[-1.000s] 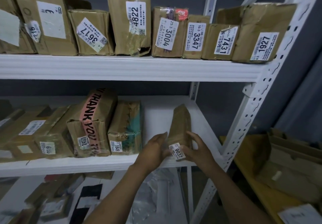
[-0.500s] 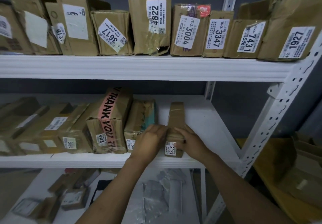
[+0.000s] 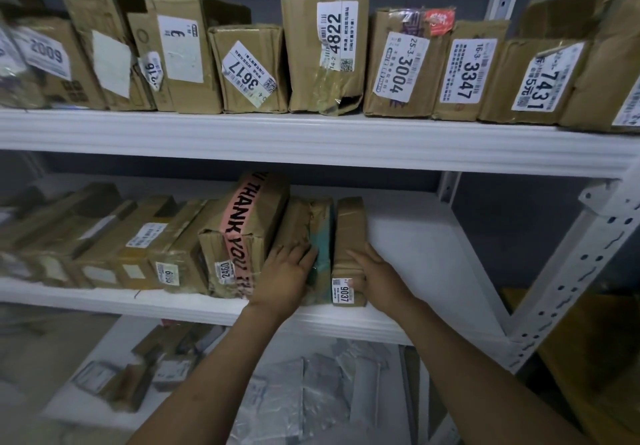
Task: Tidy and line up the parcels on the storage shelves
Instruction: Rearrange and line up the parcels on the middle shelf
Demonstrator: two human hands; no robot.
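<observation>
Your upper shelf (image 3: 311, 136) carries a row of labelled brown parcels standing side by side. On the middle shelf (image 3: 173, 300) below, the row ends on the right with the pink-taped parcel (image 3: 249, 222), then the teal-patched parcel (image 3: 320, 233), then the narrow parcel (image 3: 349, 233) labelled 9037, upright at the front edge and close against its neighbour. Your left hand (image 3: 285, 273) lies flat, fingers straight, on the teal-patched parcel's front top. Your right hand (image 3: 377, 276) grips the narrow parcel's front right corner, fingers curled over its top, thumb beside the label.
</observation>
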